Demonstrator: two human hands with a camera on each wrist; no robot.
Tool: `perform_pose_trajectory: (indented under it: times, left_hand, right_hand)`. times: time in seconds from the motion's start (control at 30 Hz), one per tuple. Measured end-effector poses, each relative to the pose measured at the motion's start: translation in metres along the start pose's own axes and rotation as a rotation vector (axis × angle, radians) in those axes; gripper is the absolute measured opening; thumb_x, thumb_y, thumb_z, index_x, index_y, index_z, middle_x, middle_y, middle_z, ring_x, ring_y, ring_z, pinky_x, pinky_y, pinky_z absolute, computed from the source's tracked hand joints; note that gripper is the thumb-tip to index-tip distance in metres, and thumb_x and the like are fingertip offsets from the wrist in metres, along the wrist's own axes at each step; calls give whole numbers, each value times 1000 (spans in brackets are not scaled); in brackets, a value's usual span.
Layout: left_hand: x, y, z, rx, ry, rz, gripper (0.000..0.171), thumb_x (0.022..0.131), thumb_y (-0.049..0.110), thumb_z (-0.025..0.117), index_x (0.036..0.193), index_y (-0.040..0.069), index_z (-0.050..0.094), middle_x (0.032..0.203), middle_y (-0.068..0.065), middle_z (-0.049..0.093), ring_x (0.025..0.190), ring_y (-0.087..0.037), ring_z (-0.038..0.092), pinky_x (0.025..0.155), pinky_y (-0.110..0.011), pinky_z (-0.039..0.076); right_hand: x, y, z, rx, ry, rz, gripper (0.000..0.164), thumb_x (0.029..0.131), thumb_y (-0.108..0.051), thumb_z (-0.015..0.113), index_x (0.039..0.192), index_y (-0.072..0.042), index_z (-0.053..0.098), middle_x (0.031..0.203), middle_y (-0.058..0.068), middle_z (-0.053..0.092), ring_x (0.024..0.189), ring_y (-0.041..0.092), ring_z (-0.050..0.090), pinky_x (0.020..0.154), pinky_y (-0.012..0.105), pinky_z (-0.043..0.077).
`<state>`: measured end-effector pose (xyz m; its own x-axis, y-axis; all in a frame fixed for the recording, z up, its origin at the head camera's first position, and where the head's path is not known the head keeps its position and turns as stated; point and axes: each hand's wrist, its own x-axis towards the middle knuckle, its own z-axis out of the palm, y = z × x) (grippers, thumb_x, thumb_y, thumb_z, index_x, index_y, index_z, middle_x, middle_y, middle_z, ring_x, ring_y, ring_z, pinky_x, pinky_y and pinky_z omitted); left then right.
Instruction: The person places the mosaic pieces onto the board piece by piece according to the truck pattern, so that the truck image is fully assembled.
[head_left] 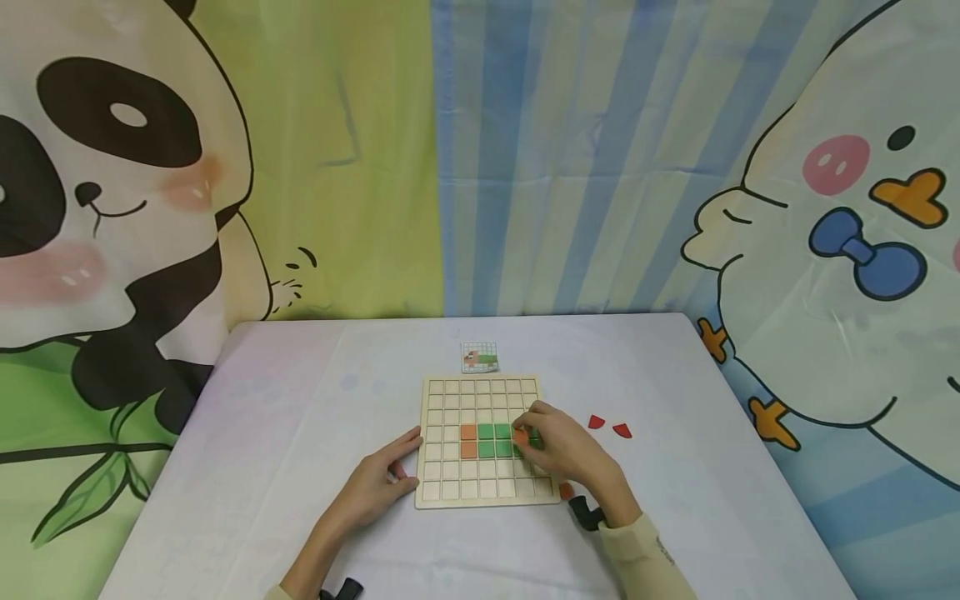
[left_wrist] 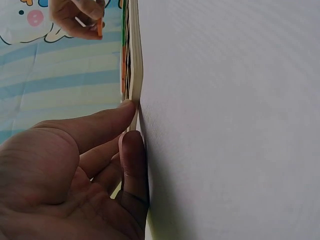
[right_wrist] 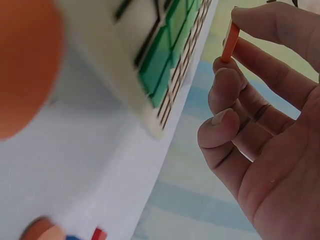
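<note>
A light wooden grid board (head_left: 480, 492) lies flat on the table. Two orange square tiles (head_left: 468, 432) and several green tiles (head_left: 495, 432) fill cells in its middle rows. My left hand (head_left: 375, 486) touches the board's left edge with thumb and fingertips, fingers fairly straight. Over the right part of the green tiles, my right hand (head_left: 562, 442) pinches a thin orange tile (right_wrist: 230, 42) between thumb and fingers, holding it on edge. That hand hides some of the board's right side. In the left wrist view, the pinched tile (left_wrist: 100, 27) appears above the board's face.
A small printed grid card (head_left: 480, 357) lies beyond the board. Two red wedge-shaped pieces (head_left: 596, 422) rest to the right. Another orange piece (head_left: 566, 490) sits by the board's near right corner, beside a black wrist device (head_left: 585, 512). Patterned curtains hang behind the white table (head_left: 300, 392).
</note>
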<state>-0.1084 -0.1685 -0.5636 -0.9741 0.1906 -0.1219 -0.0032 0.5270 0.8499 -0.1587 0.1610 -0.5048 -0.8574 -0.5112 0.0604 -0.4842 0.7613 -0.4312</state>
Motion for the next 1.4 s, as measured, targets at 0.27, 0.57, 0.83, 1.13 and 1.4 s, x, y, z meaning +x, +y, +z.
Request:
perform_pose_trajectory:
  times: [0.27, 0.57, 0.83, 1.13, 1.4]
  left_hand:
    - [1, 0, 0, -14, 1, 1, 70, 87, -1, 81, 152, 10, 58, 169, 2, 46, 76, -7, 52, 60, -22, 46]
    - [1, -2, 0, 9, -4, 15, 70, 87, 0, 81, 152, 10, 58, 169, 1, 46, 76, -6, 53, 61, -22, 47]
    - [0, -1, -1, -6, -16, 6, 70, 88, 0, 81, 153, 10, 58, 169, 1, 45, 76, -6, 53, 61, -22, 47]
    - [0, -1, -1, -4, -16, 8, 70, 88, -1, 81, 153, 8, 57, 169, -1, 44, 76, -6, 52, 60, -22, 46]
    - [0, -1, -1, 0, -18, 14, 70, 88, -1, 80, 153, 9, 57, 169, 1, 45, 75, -5, 52, 60, -22, 46]
  right_hand:
    - [18, -9, 0, -13, -2, -51, 20, 97, -19, 76, 115, -11, 79, 105, -1, 68, 80, 10, 56, 72, 23, 50]
    - [35, -12, 9, -19, -5, -90, 21, 97, -20, 76, 116, -12, 80, 107, 0, 70, 78, 8, 52, 75, 25, 51]
    - [48, -17, 15, -11, -11, -118, 23, 99, -19, 73, 119, -9, 78, 107, 2, 70, 81, 11, 58, 75, 26, 52]
    - [61, -22, 23, -2, -19, -128, 21, 100, -16, 72, 118, -9, 79, 106, 3, 70, 82, 11, 56, 72, 24, 51]
    - [66, -25, 30, -22, -43, -112, 24, 99, -18, 74, 121, -9, 78, 108, 5, 70, 81, 11, 55, 72, 25, 50]
